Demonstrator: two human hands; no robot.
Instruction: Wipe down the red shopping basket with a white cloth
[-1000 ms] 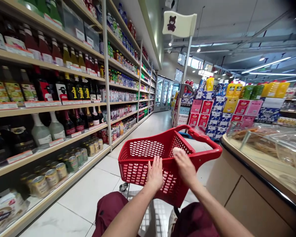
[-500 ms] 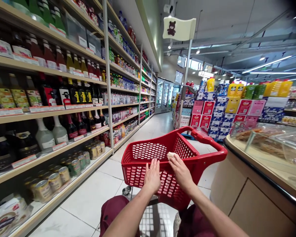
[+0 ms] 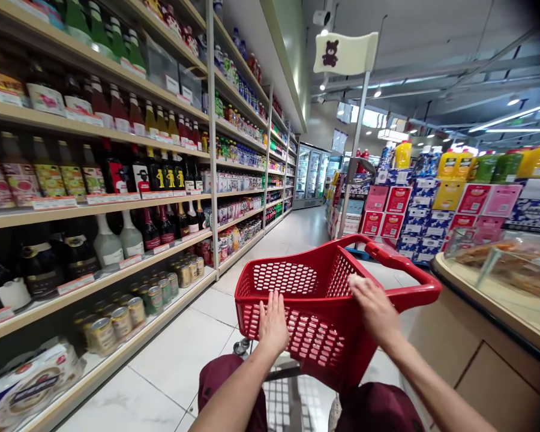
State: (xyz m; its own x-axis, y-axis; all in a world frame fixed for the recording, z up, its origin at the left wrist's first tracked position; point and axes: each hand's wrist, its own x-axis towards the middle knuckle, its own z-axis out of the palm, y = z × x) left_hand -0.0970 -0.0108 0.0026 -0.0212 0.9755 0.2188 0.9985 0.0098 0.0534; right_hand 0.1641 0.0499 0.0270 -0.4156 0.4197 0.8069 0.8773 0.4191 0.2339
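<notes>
A red plastic shopping cart point(image 3: 306, 354) with perforated sides stands right in front of my knees. My left hand point(image 3: 273, 324) lies flat against its near side, fingers stretched up to the rim and holding nothing. At the rim near the handle end, my right hand point(image 3: 378, 309) presses a small white wad, like a cloth or tissue point(image 3: 354, 279), under its fingertips. Most of that wad is hidden by the fingers. The cart's red handle point(image 3: 414, 270) curves away to the right of this hand. The basket's visible inside holds no goods.
Shelves point(image 3: 117, 198) of bottles and cans run along the left. A wooden counter point(image 3: 459, 336) with a glass guard stands close on the right. Stacked drink boxes point(image 3: 427, 210) and a pole with a bear sign point(image 3: 344, 54) are beyond the cart. Tiled floor point(image 3: 162, 360) lies between.
My right hand has slid right along the cart's rim toward the handle with the white wad. My left hand stays on the near side. The view has turned slightly left.
</notes>
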